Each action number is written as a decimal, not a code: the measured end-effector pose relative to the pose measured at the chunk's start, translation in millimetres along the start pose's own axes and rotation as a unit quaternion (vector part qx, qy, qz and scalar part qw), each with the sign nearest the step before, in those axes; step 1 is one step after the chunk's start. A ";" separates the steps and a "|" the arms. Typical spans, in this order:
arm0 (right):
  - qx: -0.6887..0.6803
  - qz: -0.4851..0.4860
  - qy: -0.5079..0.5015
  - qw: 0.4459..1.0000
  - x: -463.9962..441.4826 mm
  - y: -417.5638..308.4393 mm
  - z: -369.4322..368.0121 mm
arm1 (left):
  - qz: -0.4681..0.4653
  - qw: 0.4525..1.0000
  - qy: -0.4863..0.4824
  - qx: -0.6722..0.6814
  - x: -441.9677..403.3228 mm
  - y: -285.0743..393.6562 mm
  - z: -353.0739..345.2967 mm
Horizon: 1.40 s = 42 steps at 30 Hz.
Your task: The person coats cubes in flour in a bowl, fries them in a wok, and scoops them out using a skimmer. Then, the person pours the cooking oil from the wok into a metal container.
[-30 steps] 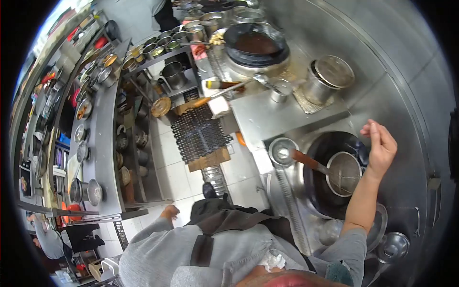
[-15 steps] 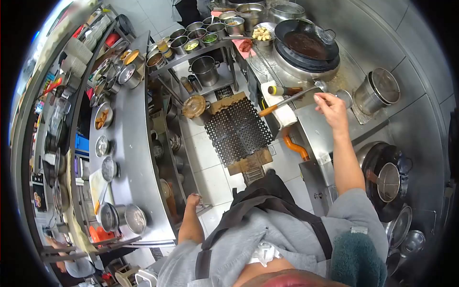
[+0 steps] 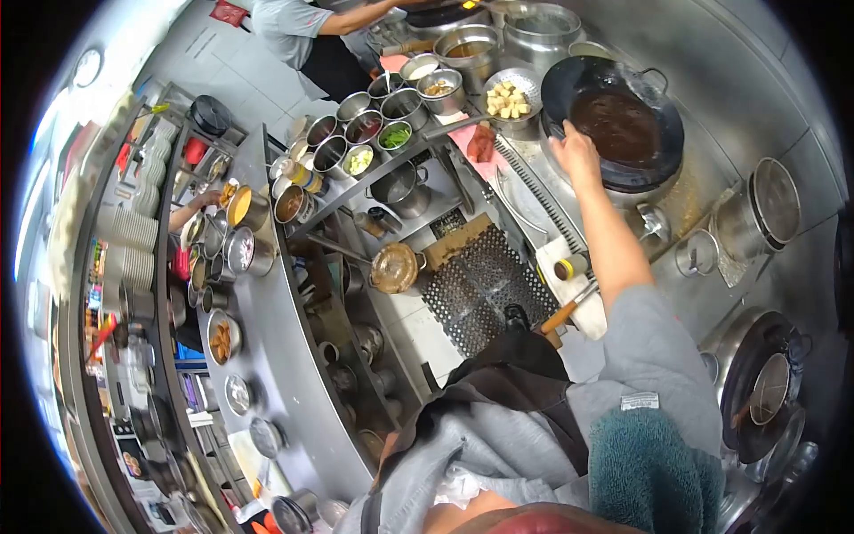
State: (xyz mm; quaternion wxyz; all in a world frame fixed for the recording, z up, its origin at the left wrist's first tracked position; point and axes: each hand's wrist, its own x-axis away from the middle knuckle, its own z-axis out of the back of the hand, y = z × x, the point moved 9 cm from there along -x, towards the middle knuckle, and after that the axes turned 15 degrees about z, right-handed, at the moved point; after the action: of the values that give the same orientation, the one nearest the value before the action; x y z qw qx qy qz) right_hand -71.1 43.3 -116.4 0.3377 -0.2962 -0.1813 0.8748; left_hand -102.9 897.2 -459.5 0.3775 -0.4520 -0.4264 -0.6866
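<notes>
Right hand [image 3: 576, 158] at wok [image 3: 660, 142]. Right of grip: wok open from above, loop handle [image 3: 660, 75] at far rim. Far-left: perforated bowl [image 3: 534, 84] obstructs. Left: low passage over slotted strip [image 3: 539, 190]. Nearer, right of forearm: ladle head [image 3: 654, 222].

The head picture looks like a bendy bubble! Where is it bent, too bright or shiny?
Head view: round, with black corners; the shelf frame bows outward at left; white glare washes out the upper left edge; soft pale shine on the steel wall at right; small glints on the dark liquid in the wok.
</notes>
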 end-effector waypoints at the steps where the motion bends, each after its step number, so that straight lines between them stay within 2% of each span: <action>1: 0.003 -0.010 -0.011 1.000 -14.8 2.7 -15.7 | -0.003 1.000 0.008 -0.011 -3.5 12.7 2.7; 3: 0.052 -0.069 -0.073 0.994 -33.6 18.5 -40.2 | -0.003 0.999 0.008 -0.041 -11.3 46.1 1.8; 6: 0.031 -0.078 -0.074 0.994 -48.5 31.1 -70.7 | -0.010 0.997 -0.005 -0.079 -36.9 107.1 -4.2; 7: 0.074 -0.054 -0.043 0.995 -51.4 33.9 -76.2 | -0.013 0.996 -0.011 -0.092 -48.8 130.4 -5.8; 10: 0.115 -0.088 -0.021 0.989 -50.6 36.4 -75.7 | -0.024 0.992 -0.035 -0.122 -87.6 198.2 -5.5; 11: 0.090 -0.107 -0.021 0.990 -46.5 45.2 -80.8 | -0.029 0.990 -0.045 -0.130 -101.0 223.0 -6.0; 15: 0.196 -0.132 -0.015 0.972 -43.7 35.1 -66.1 | -0.056 0.988 -0.111 -0.087 -170.7 327.6 -12.9; 16: 0.146 -0.191 -0.055 0.969 -41.7 36.4 -66.9 | -0.051 0.988 -0.125 -0.069 -181.2 351.0 -14.8; 18: 0.199 -0.152 0.050 0.967 -40.6 13.4 -59.3 | -0.021 0.989 -0.061 -0.130 -99.7 420.1 -34.5; 19: 0.199 -0.154 0.050 0.967 -39.3 0.9 -69.3 | -0.004 0.987 -0.031 -0.160 -29.1 463.8 -55.7; 20: 0.108 -0.146 0.090 0.979 -37.7 -15.2 -81.9 | -0.004 0.986 -0.029 -0.161 -32.8 476.2 -52.9; 21: 0.016 -0.135 0.128 0.982 -37.7 -30.9 -96.0 | -0.059 0.977 -0.033 -0.202 -38.3 495.5 -56.5; 22: -0.039 -0.153 0.087 0.984 -36.2 -38.5 -136.0 | -0.115 0.963 -0.037 -0.242 -40.4 514.4 -61.5; 23: -0.015 -0.066 0.085 0.994 -35.4 -47.0 -180.1 | -0.117 0.962 -0.035 -0.244 -42.8 525.2 -62.6; 25: -0.238 -0.227 0.002 0.944 -31.2 -69.9 -262.5 | -0.082 0.963 -0.026 -0.257 -48.8 534.2 -62.5; 26: -0.326 -0.297 -0.037 0.897 -29.2 -75.8 -303.4 | -0.064 0.962 -0.020 -0.264 -52.6 539.1 -60.2; 28: -0.360 -0.387 0.025 0.848 -33.6 -65.3 -363.5 | -0.006 0.968 -0.033 -0.249 -151.6 517.7 -29.7; 29: -0.391 -0.425 0.063 0.814 -37.0 -58.7 -389.0 | -0.153 0.910 0.018 -0.385 -179.7 532.7 -11.5; 30: -0.434 -0.472 0.101 0.761 -42.2 -50.3 -419.1 | -0.290 0.810 0.069 -0.505 -177.9 550.3 -11.5; 31: -0.442 -0.470 0.147 0.750 -58.8 -55.2 -421.4 | -0.304 0.777 0.089 -0.543 -172.6 549.3 -0.7; 32: -0.447 -0.469 0.192 0.737 -72.7 -58.7 -422.6 | -0.268 0.797 0.091 -0.534 -163.1 545.2 9.1; 33: -0.447 -0.477 0.189 0.733 -82.3 -49.0 -444.7 | -0.231 0.819 0.089 -0.517 -153.1 539.7 17.5; 35: -0.499 -0.365 0.299 0.727 -106.6 -24.4 -476.9 | -0.180 0.845 0.087 -0.496 -134.3 531.3 27.1; 36: -0.506 -0.394 0.327 0.694 -112.4 -41.3 -453.2 | -0.164 0.850 0.086 -0.493 -129.2 529.6 28.2; 38: -0.422 -0.377 0.297 0.769 -115.0 -22.6 -471.9 | -0.148 0.856 0.081 -0.488 -125.5 531.4 22.8; 39: -0.420 -0.383 0.296 0.768 -114.3 -17.4 -475.3 | -0.143 0.856 0.078 -0.490 -123.4 532.7 17.3; 41: -0.289 -0.298 0.288 0.863 -124.8 -12.9 -455.1 | -0.142 0.858 0.070 -0.489 -123.1 537.2 0.2; 42: -0.287 -0.300 0.286 0.863 -125.6 -12.5 -444.7 | -0.143 0.857 0.067 -0.490 -123.7 541.3 -10.7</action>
State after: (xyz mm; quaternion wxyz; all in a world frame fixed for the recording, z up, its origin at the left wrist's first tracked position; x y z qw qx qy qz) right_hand 294.8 16.5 -397.6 0.5212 -0.5487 -0.4001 0.5169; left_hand 421.0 713.6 -446.3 0.0327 -0.4650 -0.0687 -0.8820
